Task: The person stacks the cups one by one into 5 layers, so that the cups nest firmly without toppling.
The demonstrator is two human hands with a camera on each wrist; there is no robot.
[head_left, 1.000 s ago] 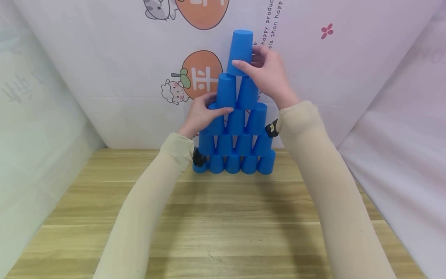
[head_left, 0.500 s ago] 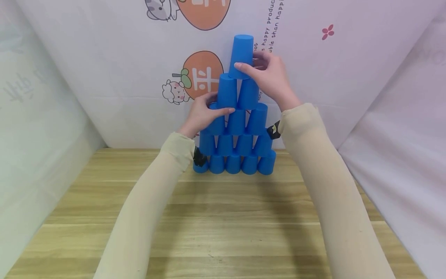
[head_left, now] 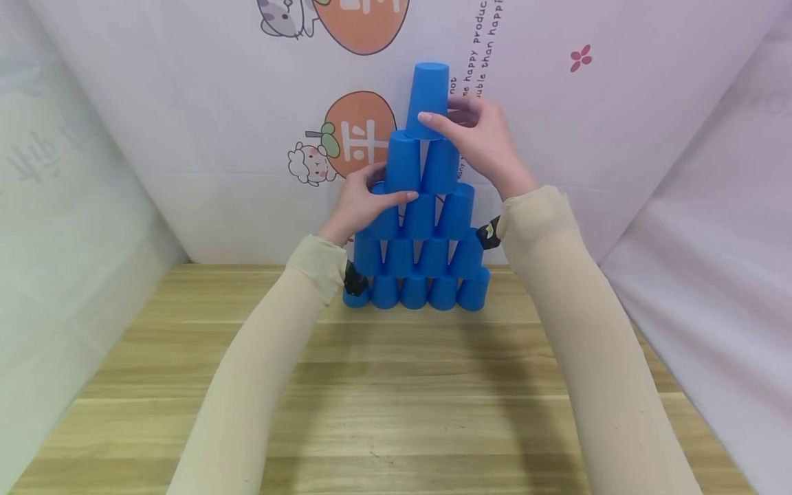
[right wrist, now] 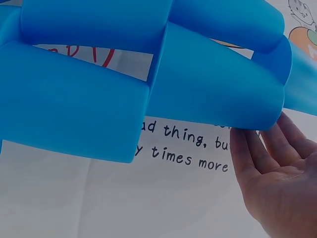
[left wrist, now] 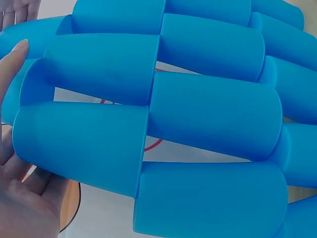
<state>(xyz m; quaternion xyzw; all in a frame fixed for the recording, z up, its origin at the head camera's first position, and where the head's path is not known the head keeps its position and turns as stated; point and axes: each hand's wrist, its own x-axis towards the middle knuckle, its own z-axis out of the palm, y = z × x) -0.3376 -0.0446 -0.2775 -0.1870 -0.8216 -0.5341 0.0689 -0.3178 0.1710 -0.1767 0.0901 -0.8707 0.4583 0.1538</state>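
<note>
A pyramid of upside-down blue cups point(head_left: 399, 258) stands on the table, its rows narrowing upward. My right hand point(head_left: 489, 141) holds the topmost blue cup point(head_left: 430, 93), thumb in front and fingers behind; its rim sits right at the tops of the two cups below. One row down, my left hand point(head_left: 359, 201) grips the left cup point(head_left: 403, 161) low, with the thumb across its front. Beside it stands the right cup point(head_left: 441, 168) of that pair. In the right wrist view the top cup point(right wrist: 303, 79) shows only partly, behind that right cup point(right wrist: 218, 82).
The wooden table point(head_left: 383, 399) runs toward me in front of the pyramid. Close behind the cups hangs a white printed cloth point(head_left: 216, 137), with more white cloth point(head_left: 711, 227) along both sides. My sleeved forearms pass on either side of the stack.
The top cup has come down slightly with my right hand onto the pair below, then stayed almost still over the last half second. My left hand keeps its grip in place.
</note>
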